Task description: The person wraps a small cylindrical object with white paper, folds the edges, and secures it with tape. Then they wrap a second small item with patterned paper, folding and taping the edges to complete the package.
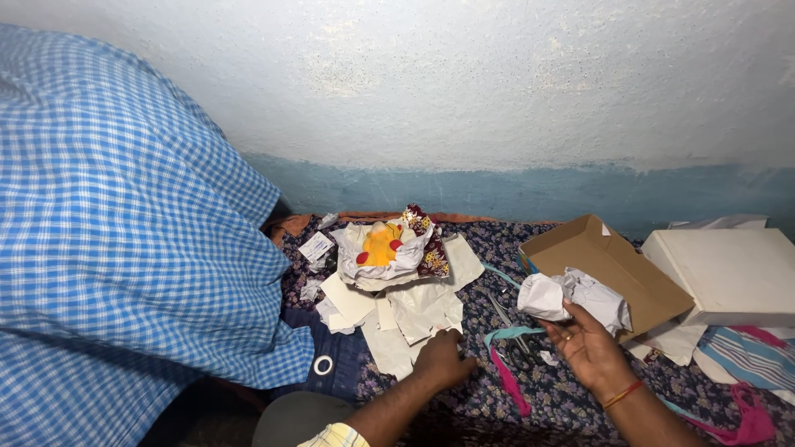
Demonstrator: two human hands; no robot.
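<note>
My right hand [590, 348] is raised palm-up, its fingers gripping a crumpled white paper wad [571, 298] just in front of an open brown cardboard box [609, 261]. My left hand [440, 361] rests knuckles-up on the floral cloth [497, 248], its fingers curled at the edge of flat white paper pieces [414, 319]. Between the hands lie scissors [507, 319] and a teal ribbon [512, 334]. A yellow soft toy [381, 244] sits in a nest of white paper and patterned fabric further back.
A blue checked cloth [124, 248] fills the left side. A white box [729, 273] stands at the right with striped fabric [749, 356] below it. Pink ribbon [509, 385] trails over the cloth. A white tape ring [323, 365] lies near the left. The wall rises behind.
</note>
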